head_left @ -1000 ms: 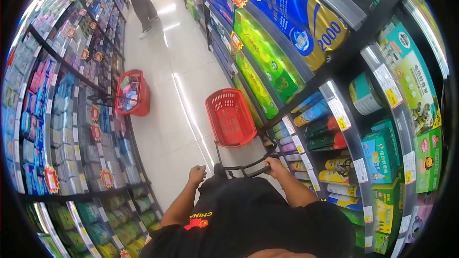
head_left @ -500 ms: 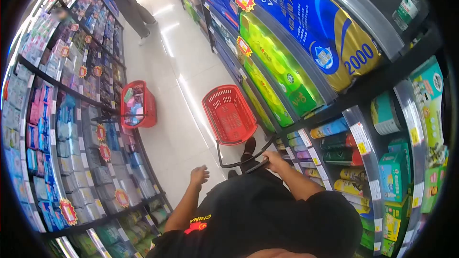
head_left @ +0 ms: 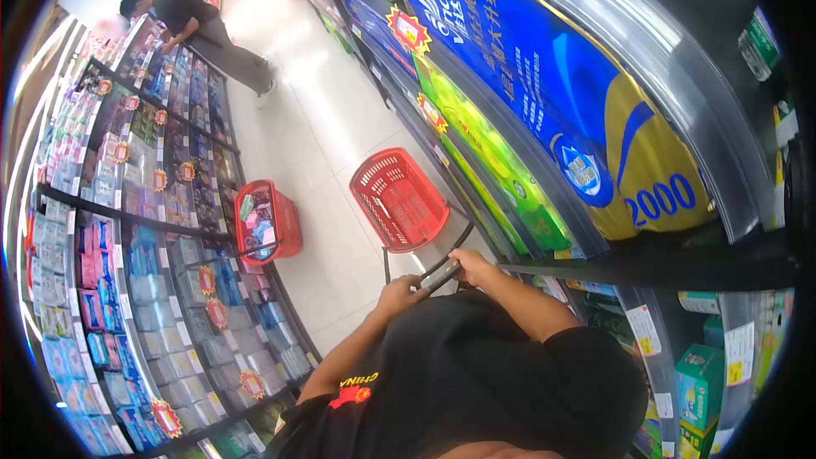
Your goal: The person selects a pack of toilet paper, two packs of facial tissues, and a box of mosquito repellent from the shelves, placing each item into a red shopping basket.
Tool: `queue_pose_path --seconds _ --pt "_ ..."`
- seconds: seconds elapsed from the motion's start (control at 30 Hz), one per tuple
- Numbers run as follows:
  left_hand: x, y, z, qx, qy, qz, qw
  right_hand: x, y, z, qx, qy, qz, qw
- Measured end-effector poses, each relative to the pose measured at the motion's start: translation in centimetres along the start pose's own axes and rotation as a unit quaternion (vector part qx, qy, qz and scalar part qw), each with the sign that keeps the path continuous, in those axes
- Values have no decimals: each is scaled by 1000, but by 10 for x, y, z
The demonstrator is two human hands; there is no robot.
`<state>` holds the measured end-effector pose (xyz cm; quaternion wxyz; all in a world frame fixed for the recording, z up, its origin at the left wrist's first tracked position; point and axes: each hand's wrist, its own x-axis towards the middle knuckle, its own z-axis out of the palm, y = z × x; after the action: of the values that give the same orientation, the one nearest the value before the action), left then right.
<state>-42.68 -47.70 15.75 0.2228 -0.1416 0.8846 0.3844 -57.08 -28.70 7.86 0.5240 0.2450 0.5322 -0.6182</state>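
Just in front of my body, a red shopping basket [head_left: 361,195] stands on the floor, its inside facing up with no goods visible in it. Its long black handle [head_left: 442,274] reaches back toward my waist. My right hand [head_left: 473,269] is closed around the grip of that handle. My left hand [head_left: 403,296] has its fingers curled at the other end of the grip, touching it. Part of the handle's left arm shows between basket and left hand.
A second red basket [head_left: 289,229] holding packets stands by the left shelves [head_left: 153,289]. Right shelves hold a large blue Vinda tissue pack [head_left: 544,76] and green packs [head_left: 484,136]. Farther up the aisle, a person [head_left: 191,21] leans toward the left shelves.
My left hand has moved right from open air onto the basket handle. The right hand keeps its grip. The person up the aisle has turned and bent toward the shelf; my view has shifted.
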Motion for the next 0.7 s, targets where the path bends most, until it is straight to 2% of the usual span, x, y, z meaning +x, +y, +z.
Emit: queue_pose_path --seconds 0.1,0.13,0.2,0.4,0.5,0.53,0.57,0.7 --pt "22 1 -7 37 -21 -16 999 18 -7 6 -18 11 -10 1000" --pt "29 0 -15 43 -34 -7 999 26 -9 5 -16 -19 -32 999" --pt "41 -3 -31 55 -64 11 996 34 -16 8 -6 -13 -24 1000" --pt "93 -23 -60 20 -67 22 997 46 -59 40 1 29 -22 999" --pt "121 -35 -88 125 -98 71 985 57 -86 67 0 35 -38 999" --pt "123 -34 -100 131 -53 108 984 64 -95 78 -1 33 -38 999" --pt "135 -41 -124 155 -81 115 978 74 -104 95 0 38 -36 999" --pt "152 -53 -161 138 -99 157 973 88 -112 125 -30 69 -54 996"
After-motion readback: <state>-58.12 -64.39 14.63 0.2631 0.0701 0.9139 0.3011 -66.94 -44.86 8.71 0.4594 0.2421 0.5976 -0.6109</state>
